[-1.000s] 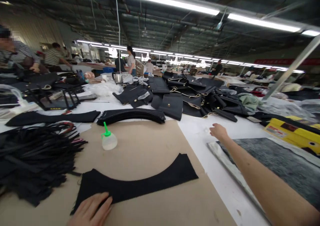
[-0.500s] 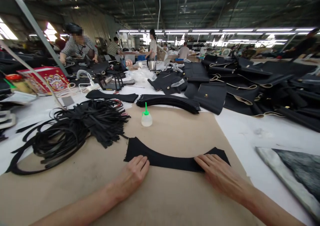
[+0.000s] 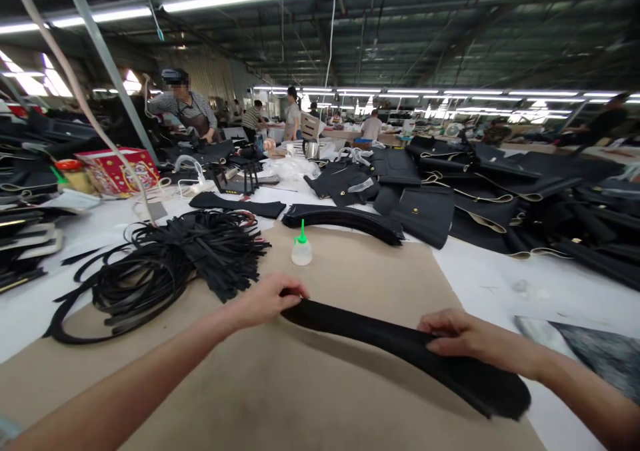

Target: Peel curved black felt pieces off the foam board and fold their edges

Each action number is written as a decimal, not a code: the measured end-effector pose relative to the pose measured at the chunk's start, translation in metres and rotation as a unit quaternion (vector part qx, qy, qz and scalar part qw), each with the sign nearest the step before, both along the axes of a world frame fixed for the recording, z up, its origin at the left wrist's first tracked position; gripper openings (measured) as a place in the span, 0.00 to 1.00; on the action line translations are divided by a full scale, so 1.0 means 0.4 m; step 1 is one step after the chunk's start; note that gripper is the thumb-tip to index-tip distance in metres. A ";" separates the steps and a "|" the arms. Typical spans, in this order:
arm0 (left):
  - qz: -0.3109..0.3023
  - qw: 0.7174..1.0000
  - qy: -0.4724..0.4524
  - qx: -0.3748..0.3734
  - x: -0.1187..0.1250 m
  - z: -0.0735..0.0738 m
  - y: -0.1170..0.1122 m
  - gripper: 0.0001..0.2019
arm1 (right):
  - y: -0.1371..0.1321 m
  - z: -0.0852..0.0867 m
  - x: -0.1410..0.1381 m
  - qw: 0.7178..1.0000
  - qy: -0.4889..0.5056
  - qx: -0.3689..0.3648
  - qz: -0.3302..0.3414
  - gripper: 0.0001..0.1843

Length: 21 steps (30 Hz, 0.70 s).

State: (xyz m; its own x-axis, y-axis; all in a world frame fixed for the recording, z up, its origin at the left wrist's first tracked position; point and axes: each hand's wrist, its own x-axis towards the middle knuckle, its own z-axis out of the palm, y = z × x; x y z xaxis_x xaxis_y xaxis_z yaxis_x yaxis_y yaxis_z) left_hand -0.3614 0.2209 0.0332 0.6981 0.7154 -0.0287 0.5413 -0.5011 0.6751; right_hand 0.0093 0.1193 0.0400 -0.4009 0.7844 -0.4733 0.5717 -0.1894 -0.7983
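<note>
A long, curved black fabric piece point(image 3: 360, 328) is held up off the brown sheet point(image 3: 220, 384), its shadow falling beneath it. My left hand point(image 3: 283, 294) pinches its far left end between thumb and fingers. Farther right along the piece, my right hand point(image 3: 455, 334) grips the upper edge, and the right end hangs beyond it toward me. Just past my left hand stands a small squeeze bottle point(image 3: 301, 251) with a green nozzle. A bundle of black strips point(image 3: 200, 251) lies to the left of that bottle.
Behind the bottle lies a stack of curved black pieces point(image 3: 345, 221), with another black piece point(image 3: 240, 204) beside it. Black bag panels point(image 3: 480, 184) pile up at the right. A red box point(image 3: 120, 170) and a slanting pole point(image 3: 107, 64) are at left. People work farther back.
The black piece lay flat under both hands; now it is lifted and tilted, its right end swung nearer. Both hands have gone from resting on it to gripping it. The view has tipped upward.
</note>
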 end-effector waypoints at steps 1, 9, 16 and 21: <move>-0.024 0.999 0.011 -0.039 -0.003 0.021 0.015 0.12 | 0.000 0.004 0.000 0.998 0.035 -0.043 -0.006 0.18; 0.017 0.998 0.055 0.028 0.011 -0.102 0.013 0.12 | -0.010 -0.171 -0.011 0.999 -0.021 0.038 -0.013 0.13; -0.017 0.976 0.050 0.211 0.022 -0.194 -0.143 0.16 | -0.056 -0.142 -0.176 0.916 -0.195 0.349 0.026 0.20; -0.074 0.926 0.137 0.345 0.030 -0.258 -0.196 0.15 | -0.072 -0.199 -0.331 0.868 -0.262 0.413 0.089 0.32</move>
State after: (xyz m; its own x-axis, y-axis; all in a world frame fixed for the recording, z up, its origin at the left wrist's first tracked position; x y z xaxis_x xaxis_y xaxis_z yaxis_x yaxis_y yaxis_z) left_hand -0.3493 0.1425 -0.0699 0.8246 0.5259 0.2087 0.5351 -0.8447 0.0142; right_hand -0.1230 0.0904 -0.0396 -0.4491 0.8910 0.0667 0.8591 0.4511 -0.2418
